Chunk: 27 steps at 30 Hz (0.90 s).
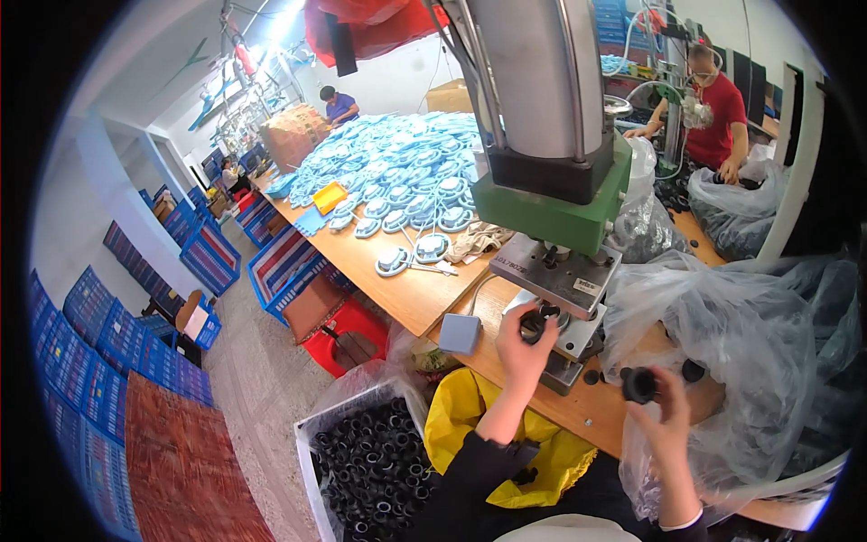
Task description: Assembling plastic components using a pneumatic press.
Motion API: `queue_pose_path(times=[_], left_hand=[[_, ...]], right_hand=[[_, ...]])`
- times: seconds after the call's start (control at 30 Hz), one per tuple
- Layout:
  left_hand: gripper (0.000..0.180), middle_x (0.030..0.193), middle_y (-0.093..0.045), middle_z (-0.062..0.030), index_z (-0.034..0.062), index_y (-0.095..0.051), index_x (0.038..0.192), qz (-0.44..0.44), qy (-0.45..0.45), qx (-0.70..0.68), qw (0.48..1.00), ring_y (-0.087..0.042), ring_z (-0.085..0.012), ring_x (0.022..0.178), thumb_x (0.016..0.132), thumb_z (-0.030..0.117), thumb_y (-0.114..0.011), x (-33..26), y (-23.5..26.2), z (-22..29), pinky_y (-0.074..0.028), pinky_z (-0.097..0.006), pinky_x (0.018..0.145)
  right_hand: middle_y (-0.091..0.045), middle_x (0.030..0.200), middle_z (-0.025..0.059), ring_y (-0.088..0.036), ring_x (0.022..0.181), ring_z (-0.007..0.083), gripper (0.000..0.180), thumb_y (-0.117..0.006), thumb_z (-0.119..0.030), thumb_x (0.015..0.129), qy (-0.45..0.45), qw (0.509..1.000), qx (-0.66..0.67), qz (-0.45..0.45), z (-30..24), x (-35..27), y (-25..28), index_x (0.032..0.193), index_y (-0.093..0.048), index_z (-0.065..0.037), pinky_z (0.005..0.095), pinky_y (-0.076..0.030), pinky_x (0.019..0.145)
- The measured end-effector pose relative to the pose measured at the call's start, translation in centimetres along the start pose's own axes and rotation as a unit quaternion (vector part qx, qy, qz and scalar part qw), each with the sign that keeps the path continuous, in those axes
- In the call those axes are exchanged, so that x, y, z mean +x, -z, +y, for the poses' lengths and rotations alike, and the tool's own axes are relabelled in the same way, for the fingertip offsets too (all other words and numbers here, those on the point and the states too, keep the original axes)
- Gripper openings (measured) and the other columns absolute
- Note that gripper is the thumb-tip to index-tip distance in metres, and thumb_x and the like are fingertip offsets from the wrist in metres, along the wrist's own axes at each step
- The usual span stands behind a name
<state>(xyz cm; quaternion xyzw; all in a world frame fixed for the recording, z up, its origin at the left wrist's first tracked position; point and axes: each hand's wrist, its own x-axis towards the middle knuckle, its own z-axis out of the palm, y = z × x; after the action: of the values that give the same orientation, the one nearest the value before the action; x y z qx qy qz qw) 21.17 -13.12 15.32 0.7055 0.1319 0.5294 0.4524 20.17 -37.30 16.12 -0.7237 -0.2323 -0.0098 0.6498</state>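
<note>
A bench press [553, 210] with a green head stands in front of me, its steel upper plate [558, 273] above a lower metal die [578, 336]. My left hand [518, 358] is at the front left of that die, fingers closed round a black ring [532, 326]. Farther right, over the bench edge, my right hand [668, 414] grips a black round cap-like part [639, 386] between thumb and fingers. It is apart from the press. Loose black pieces [693, 370] lie on the wood near a clear plastic bag [722, 361].
A grey box [460, 334] sits left of the press. Light blue corded parts [406, 181] heap on the table behind. Below are a white-rimmed bin [312, 452] of black rings and a yellow bag [452, 415]. A co-worker in red [718, 122] handles another bag at right.
</note>
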Motion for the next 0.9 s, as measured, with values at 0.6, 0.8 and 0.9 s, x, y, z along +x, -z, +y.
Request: queue_pose_path(times=[0.6, 0.8, 0.9], left_hand=[[0.041, 0.117, -0.05, -0.0246, -0.0049, -0.056, 0.104, 0.121, 0.167, 0.537, 0.818, -0.045, -0.0388, 0.112, 0.072, 0.018, -0.068, -16.3, 30.4, -13.5, -0.034, -0.045, 0.098], [0.045, 0.125, -0.049, -0.0185, 0.0025, -0.052, 0.116, -0.084, -0.041, 0.358, 0.929, -0.035, -0.0411, 0.124, 0.079, 0.025, -0.065, -4.5, 13.1, -11.5, -0.029, -0.048, 0.102], [0.048, 0.129, -0.048, -0.014, 0.0062, -0.053, 0.12, -0.075, -0.079, 0.375, 0.921, -0.032, -0.0392, 0.128, 0.081, 0.032, -0.062, 0.4, 8.8, -11.9, -0.026, -0.055, 0.101]], right_hand=[[-0.061, 0.094, 0.0199, -0.058, 0.086, 0.0394, 0.042, -0.073, -0.013, 0.07, 0.123, 0.986, -0.11, -0.029, -0.3, 11.5, -12.2, 0.106, -0.054, 0.001, 0.0403, -0.048, 0.072], [-0.054, 0.117, 0.023, -0.052, 0.106, 0.0378, 0.06, -0.075, -0.014, 0.07, 0.089, 0.982, -0.137, -0.092, -0.8, 9.8, -10.4, 0.121, -0.046, 0.0, 0.0393, -0.044, 0.088], [-0.049, 0.126, 0.0198, -0.05, 0.113, 0.0346, 0.06, -0.076, -0.015, 0.069, 0.14, 0.987, -0.077, 0.003, -1.2, 5.5, -9.2, 0.121, -0.049, -0.003, 0.0373, -0.042, 0.092]])
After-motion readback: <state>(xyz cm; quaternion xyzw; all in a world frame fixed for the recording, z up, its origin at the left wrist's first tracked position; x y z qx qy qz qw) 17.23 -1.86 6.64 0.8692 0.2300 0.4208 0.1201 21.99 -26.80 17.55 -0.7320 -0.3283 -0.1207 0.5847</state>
